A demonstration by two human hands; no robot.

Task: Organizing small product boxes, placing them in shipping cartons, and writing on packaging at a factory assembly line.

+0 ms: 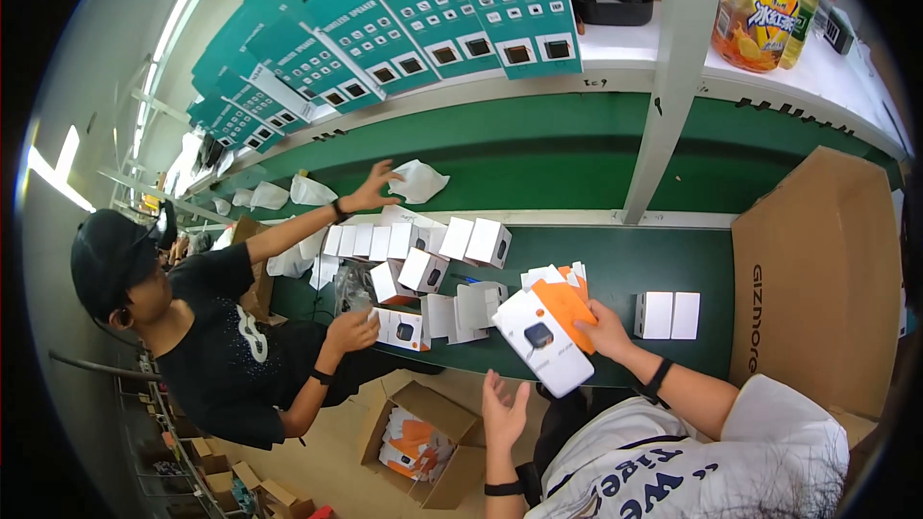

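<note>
here: 1 stack flat wht/orange sleeves (541,334) by front edge of grn tbl (577,247), rt hand (606,331) clamped one side, lt hand (505,411) empty, fingers spread; poss. fan-out/drop, cause: one-sided grip.

On the table (577,248), boxes (423,270) are clustered left and a pair (655,315) set right, near a carton (817,298); between, flat packs (563,361) are held. Bottles (755,14) are placed on the shelf (615,77) behind, leaflets (416,447) in a floor carton (438,402).
</note>
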